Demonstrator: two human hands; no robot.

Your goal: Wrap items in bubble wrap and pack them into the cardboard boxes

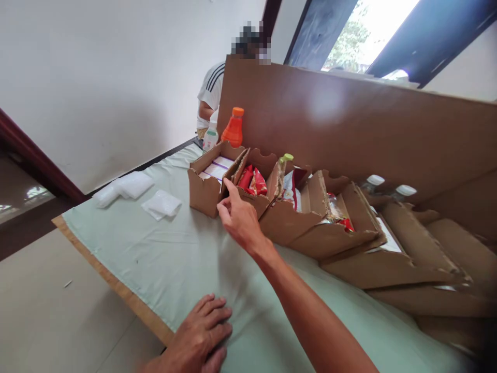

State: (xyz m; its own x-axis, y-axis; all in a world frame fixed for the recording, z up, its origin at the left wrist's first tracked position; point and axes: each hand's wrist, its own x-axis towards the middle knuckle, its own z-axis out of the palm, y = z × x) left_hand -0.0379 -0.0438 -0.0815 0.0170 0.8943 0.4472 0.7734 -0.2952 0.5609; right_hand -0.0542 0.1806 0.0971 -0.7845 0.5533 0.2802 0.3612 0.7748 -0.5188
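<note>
My left hand [205,329] lies on the green tablecloth [163,259] near the table's front edge, fingers stretched out, holding nothing. My right hand [239,213] reaches to the leftmost cardboard box [202,196]. Its index finger is extended at the box's near right corner, apart from the thumb, with the other fingers partly curled; whether it touches the cardboard is hard to tell. White packs with purple edges [219,167] fill that box. In the neighbouring box [266,154] are red packets [252,180].
More cardboard boxes [349,233] with packets run to the right. Behind them stand an orange bottle [233,129], a clear bottle [210,137] and a tall cardboard panel [349,119]. Bubble-wrap pieces [162,203] lie at left. Another person [212,85] sits behind the panel.
</note>
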